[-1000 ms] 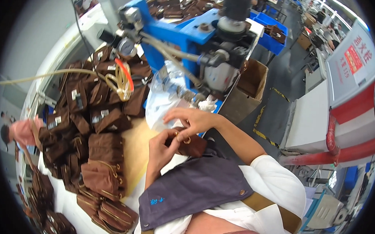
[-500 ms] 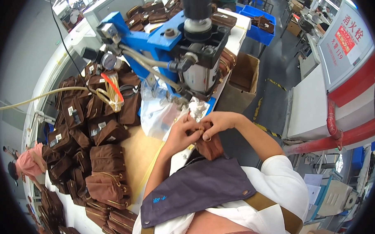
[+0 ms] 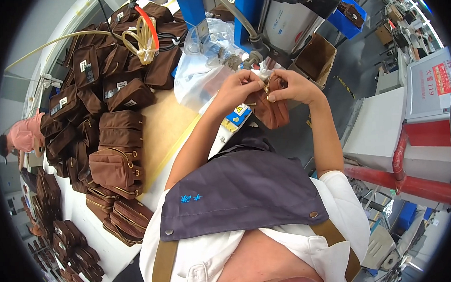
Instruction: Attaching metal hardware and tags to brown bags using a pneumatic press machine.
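Note:
A small reddish-brown bag [image 3: 273, 113] hangs between my hands, in front of the press and above the table's edge. Gold-coloured metal hardware [image 3: 267, 88] shows at its upper edge. My right hand [image 3: 297, 87] grips the bag's top from the right, thumb pressed near the hardware. From the left, my left hand [image 3: 241, 86] has its fingers pinched together at the same edge, close to the metal; exactly what lies between its fingertips is hidden. Just beyond both hands stands the press, with a silver cylinder [image 3: 288, 27] and a blue frame [image 3: 191, 10].
Piles of brown bags [image 3: 118, 169] cover the table's left side. A clear plastic bag [image 3: 196, 75] lies beside the press. A coiled yellowish hose [image 3: 145, 42] rests on the bags. An open cardboard box [image 3: 316, 61] stands right of the press; red pipes [image 3: 411, 183] run along the right.
The view has shifted, so the press sits higher in the picture. The brown bag has come up and turned, showing more of its side and gold hardware. Both hands stay on it.

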Motion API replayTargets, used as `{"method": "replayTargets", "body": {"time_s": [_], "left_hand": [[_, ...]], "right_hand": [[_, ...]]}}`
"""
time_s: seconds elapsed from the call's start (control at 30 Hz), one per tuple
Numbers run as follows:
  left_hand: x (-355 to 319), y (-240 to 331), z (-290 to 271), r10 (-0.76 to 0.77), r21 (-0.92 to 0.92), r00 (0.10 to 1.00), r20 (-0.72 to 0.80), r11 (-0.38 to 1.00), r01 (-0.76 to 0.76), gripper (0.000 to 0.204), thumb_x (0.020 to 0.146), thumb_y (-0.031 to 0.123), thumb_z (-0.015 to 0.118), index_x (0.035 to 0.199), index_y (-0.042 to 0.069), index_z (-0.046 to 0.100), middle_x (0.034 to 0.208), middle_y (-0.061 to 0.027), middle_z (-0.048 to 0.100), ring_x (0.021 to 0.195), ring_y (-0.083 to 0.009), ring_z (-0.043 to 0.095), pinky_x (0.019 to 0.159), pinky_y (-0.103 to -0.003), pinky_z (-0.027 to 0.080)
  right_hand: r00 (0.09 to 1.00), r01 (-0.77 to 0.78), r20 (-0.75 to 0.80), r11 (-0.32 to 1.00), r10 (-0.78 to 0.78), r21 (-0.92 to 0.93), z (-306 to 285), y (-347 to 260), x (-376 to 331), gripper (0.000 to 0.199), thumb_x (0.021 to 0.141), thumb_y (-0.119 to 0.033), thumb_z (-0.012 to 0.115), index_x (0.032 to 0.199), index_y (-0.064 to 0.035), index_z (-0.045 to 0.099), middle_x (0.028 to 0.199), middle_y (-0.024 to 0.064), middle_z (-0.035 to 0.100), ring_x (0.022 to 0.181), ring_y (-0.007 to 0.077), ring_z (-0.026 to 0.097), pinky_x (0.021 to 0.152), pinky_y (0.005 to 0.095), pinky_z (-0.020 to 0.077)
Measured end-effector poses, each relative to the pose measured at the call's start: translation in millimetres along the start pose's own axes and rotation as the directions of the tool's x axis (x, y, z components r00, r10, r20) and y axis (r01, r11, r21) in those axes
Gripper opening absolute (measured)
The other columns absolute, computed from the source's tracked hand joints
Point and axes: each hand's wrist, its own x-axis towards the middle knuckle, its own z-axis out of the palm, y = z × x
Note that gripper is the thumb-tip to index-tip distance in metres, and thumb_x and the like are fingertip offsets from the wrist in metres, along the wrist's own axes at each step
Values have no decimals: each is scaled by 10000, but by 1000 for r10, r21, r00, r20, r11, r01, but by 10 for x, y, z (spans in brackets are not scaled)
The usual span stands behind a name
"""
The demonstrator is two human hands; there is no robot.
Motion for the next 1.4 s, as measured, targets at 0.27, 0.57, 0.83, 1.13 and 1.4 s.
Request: {"method": "replayTargets", "body": {"time_s": [0.27,0.57,0.83,1.13,1.4], "left_hand": [[252,93,-18,37,-136,985,-167,989,-61,69,867,106,650,865,52,606,793,2,604,718,-76,559,632,-236,445],[285,129,-67,2,-88,990,-138,996,-14,99,866,112,639,790,64,598,768,32,582,705,-51,505,638,-212,409],[314,110,-95,13,-70,991,-130,997,-22,85,870,106,621,799,62,603,776,29,584,708,-47,503,640,-207,408],[285,133,-98,40,-77,996,-83,996,-47,110,871,92,643,785,73,577,758,46,555,681,-43,482,615,-199,396],[207,211,-148,62,108,998,-29,992,-59,185,910,162,635,1024,16,637,892,0,640,796,-59,564,702,-216,464]], "right_hand": [[997,50,-57,994,-44,97,-144,9,251,486,716,-195,818,1118,1,626,1012,31,645,918,101,573,819,248,451],[998,-14,-51,969,27,247,-95,167,251,458,750,-184,790,1136,-7,620,997,-3,626,890,77,563,774,208,459],[999,27,-32,952,-18,305,-163,446,370,529,712,-225,819,1146,-4,612,1015,14,611,877,84,552,736,222,455],[998,38,40,937,-55,347,-167,360,355,601,707,-239,824,1209,-24,573,1090,18,602,989,114,537,856,255,440],[995,86,16,942,-96,326,-87,393,272,497,766,-293,778,1143,-64,549,914,-19,561,816,60,509,632,200,416]]}}
